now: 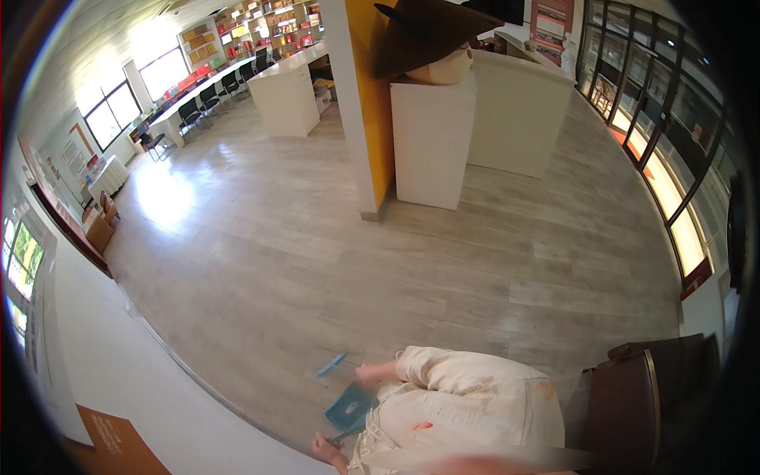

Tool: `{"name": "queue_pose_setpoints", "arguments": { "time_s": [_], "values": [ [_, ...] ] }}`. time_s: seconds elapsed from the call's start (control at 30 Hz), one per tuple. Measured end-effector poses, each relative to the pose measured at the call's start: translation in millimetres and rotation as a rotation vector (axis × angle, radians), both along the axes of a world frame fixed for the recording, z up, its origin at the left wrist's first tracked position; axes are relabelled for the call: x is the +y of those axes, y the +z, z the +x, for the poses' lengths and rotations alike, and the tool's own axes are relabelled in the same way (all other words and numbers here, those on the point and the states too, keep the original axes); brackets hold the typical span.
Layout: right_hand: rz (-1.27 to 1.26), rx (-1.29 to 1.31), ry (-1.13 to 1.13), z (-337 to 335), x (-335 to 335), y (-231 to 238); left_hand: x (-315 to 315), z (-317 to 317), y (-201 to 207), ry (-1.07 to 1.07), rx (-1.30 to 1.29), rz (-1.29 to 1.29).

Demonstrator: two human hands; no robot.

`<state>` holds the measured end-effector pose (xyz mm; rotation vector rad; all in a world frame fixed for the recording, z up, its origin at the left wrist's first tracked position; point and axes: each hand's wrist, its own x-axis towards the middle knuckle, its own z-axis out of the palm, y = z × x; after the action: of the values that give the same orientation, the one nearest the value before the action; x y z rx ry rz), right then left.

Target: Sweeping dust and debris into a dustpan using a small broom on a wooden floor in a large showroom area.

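Observation:
At the bottom, my left hand (328,450) is closed around the dark handle of a teal dustpan (339,417). The pan lies at floor level, with a small pale patch inside it that I cannot make out. Further up, my right hand (375,373) reaches left from a cream sleeve. Its fingers are blurred but look closed on the thin handle of a broom with a narrow light blue head (331,364). That head rests on the floor just beyond the dustpan, apart from it.
A white wall (182,404) runs close along my left. A brown leather chair (621,404) stands at the right. Ahead are a yellow-sided pillar (360,119), a white pedestal (431,146) and a counter (514,119). Glass doors (665,119) line the right side.

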<state>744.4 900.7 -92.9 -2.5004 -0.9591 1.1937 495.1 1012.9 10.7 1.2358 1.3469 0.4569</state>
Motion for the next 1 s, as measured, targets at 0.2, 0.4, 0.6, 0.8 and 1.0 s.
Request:
{"name": "queue_pose_setpoints", "arguments": {
  "time_s": [0.2,0.4,0.6,0.8,1.0],
  "values": [
    [0.103,0.038,0.264,17.6,-33.4,3.8,1.5,6.1,-1.3,0.026,0.001,0.010],
    [0.057,0.151,-0.081,31.3,-10.3,63.8,19.7,-89.9,-145.0,0.215,0.019,-0.058],
    [0.125,0.144,-0.156,9.9,30.5,63.7,29.3,-169.4,-273.1,0.321,-0.443,-0.307],
    [0.088,0.073,0.185,-22.0,16.1,17.3,21.1,-130.5,-203.5,0.223,-0.374,-0.182],
    [0.050,0.155,0.271,-11.0,10.6,-11.8,-20.2,-53.5,-28.9,0.118,-0.017,-0.015]
  ]
}}
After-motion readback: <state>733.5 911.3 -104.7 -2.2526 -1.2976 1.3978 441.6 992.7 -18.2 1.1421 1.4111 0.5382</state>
